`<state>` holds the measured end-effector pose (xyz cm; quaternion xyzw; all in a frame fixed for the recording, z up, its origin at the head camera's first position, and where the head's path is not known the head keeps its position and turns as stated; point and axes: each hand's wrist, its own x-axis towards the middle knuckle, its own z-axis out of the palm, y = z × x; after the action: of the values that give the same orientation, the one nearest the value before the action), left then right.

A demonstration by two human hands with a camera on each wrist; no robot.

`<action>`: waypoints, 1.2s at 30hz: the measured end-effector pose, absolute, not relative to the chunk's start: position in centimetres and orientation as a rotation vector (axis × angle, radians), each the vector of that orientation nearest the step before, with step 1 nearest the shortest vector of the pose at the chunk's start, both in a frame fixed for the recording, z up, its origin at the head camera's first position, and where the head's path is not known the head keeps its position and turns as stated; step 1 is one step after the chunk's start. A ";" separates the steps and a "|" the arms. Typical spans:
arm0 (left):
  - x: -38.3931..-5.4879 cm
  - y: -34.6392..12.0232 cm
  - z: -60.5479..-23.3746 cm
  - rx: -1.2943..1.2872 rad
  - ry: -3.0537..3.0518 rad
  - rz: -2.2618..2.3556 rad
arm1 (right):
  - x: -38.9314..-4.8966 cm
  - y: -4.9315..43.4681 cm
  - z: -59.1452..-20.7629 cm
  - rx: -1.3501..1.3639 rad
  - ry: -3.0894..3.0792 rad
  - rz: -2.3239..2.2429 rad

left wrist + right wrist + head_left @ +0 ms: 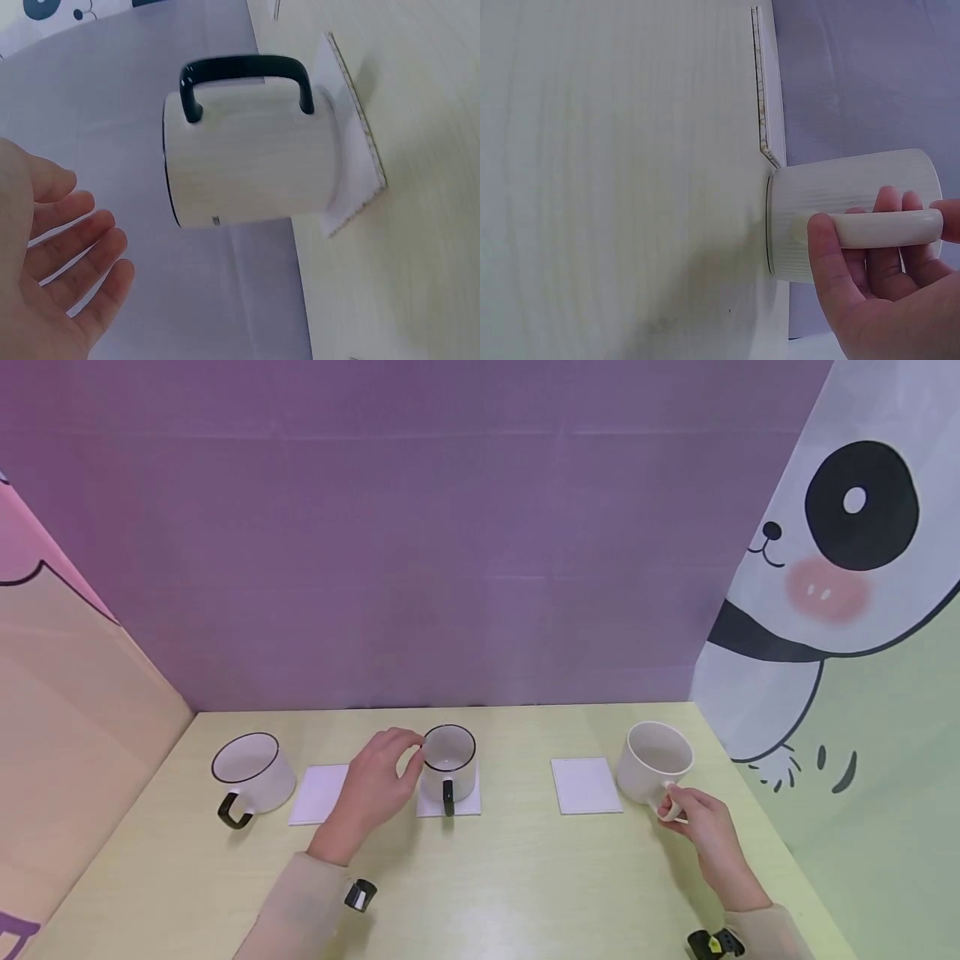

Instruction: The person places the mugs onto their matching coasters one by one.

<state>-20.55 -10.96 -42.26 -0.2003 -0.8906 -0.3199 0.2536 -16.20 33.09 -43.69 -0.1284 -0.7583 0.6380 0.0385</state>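
Observation:
In the head view, a white mug with a black rim and black handle (461,781) stands upright on a square white coaster (472,808) near the middle. My left hand (378,777) is just left of its rim; the left wrist view shows loosely bent fingers (97,240) apart from the mug (247,165), nothing between them. On the right, an all-white mug (640,772) with fine ribs stands upright on the table. My right hand (705,835) grips its handle (892,229), fingers curled round it. That mug stands off the nearby coaster (587,785), just right of it.
Another white mug with a black rim and black handle (270,785) stands on the pale wooden table (510,885) at the left. Beside it lies a third white coaster (315,797), partly behind my left forearm. A purple cloth (450,543) rises along the table's back edge.

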 end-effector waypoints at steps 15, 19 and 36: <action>-19.7 -8.9 -41.7 -0.710 -2.303 -0.891 | -16.3 32.8 -43.6 -0.414 -2.351 1.933; -19.6 -8.3 -41.5 -0.735 -2.307 -0.900 | -16.3 32.8 -43.6 -0.420 -2.354 1.931; -19.5 -5.8 -41.3 -0.883 -2.259 -0.869 | -16.4 32.7 -43.6 -0.429 -2.375 1.908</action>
<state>-19.48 -5.81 -41.29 -0.3290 -0.8420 -0.3238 0.2790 -16.39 32.68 -43.60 -0.1393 -0.7716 0.6198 0.0328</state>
